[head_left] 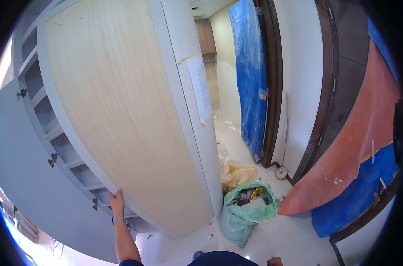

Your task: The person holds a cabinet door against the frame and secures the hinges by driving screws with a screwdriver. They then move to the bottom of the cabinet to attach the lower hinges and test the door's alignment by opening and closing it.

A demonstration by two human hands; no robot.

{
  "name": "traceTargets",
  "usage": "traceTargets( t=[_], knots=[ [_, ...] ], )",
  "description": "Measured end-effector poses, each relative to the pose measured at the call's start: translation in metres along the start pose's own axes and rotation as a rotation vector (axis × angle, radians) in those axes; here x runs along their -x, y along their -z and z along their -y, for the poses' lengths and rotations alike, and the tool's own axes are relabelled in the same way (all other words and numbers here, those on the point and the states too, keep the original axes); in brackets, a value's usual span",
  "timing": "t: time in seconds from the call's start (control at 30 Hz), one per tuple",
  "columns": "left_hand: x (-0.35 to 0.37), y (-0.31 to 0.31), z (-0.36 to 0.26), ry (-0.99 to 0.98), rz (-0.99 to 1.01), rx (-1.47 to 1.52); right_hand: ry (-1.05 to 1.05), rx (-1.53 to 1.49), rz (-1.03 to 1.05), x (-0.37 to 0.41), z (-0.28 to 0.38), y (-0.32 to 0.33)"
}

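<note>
My left hand (117, 201), with a metal watch on the wrist, is on the front edge of a tall shelf cabinet (122, 111) with a light wood-grain side panel. Its fingers wrap round the pale edge. Left of it, a grey cabinet door (42, 168) stands open on its hinges. My right hand (275, 261) is low at the bottom edge of the view, near my body. Its fingers look curled, and a small thin thing shows beside it, too small to name.
A green sack (241, 226) full of rubbish stands on the floor beside the cabinet corner, with a tan bag (239, 174) behind it. Blue sheeting (250, 80) covers a doorway. A long-handled tool (287, 133) leans on the wall. Orange sheeting (343, 155) hangs at the right.
</note>
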State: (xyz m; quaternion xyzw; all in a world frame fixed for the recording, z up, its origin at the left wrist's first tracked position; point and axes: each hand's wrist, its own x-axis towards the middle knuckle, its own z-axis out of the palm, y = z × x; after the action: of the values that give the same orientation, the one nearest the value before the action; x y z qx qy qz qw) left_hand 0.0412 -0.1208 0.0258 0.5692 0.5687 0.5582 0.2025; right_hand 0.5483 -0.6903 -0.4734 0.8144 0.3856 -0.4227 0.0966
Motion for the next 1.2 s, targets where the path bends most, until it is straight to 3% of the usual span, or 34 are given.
traceTargets(
  t=[0.43, 0.63, 0.67, 0.73, 0.77, 0.83, 0.97, 1.0, 1.07, 1.1, 1.13, 1.2],
  knots=[
    [-0.007, 0.002, 0.015, -0.038, 0.020, -0.019, 0.247, 0.492, -0.097, 0.008, -0.013, -0.019],
    [-0.004, 0.001, 0.004, -0.021, 0.029, -0.097, 0.200, 0.436, -0.062, 0.049, 0.013, 0.008],
    [-0.005, 0.000, 0.007, -0.025, 0.027, -0.078, 0.049, -0.068, -0.069, 0.043, 0.005, -0.004],
    [-0.008, -0.001, 0.015, -0.030, 0.026, -0.043, -0.108, -0.387, -0.047, 0.003, -0.016, -0.029],
    [-0.010, 0.000, 0.017, -0.049, 0.023, -0.054, -0.099, -0.207, -0.013, -0.008, -0.024, -0.042],
    [-0.013, -0.001, 0.023, -0.085, 0.022, -0.076, 0.201, 0.451, -0.165, 0.040, -0.003, -0.006],
    [-0.011, -0.001, 0.018, -0.017, 0.044, -0.091, -0.327, -0.955, -0.061, 0.043, 0.006, -0.005],
    [-0.010, 0.001, 0.012, 0.008, 0.058, -0.116, -0.147, -0.845, -0.140, 0.056, 0.011, 0.001],
    [-0.013, -0.002, 0.017, 0.020, 0.058, -0.120, -0.114, -0.969, -0.215, 0.068, 0.020, 0.006],
    [-0.018, -0.001, 0.025, 0.009, 0.047, -0.102, -0.273, -1.201, -0.218, 0.065, 0.023, 0.004],
    [-0.018, -0.004, 0.028, 0.015, 0.045, -0.085, -0.085, -0.806, -0.217, 0.063, 0.016, 0.003],
    [-0.014, -0.006, 0.021, 0.045, 0.050, -0.055, -0.063, -0.724, -0.175, 0.073, 0.013, 0.007]
  ],
)
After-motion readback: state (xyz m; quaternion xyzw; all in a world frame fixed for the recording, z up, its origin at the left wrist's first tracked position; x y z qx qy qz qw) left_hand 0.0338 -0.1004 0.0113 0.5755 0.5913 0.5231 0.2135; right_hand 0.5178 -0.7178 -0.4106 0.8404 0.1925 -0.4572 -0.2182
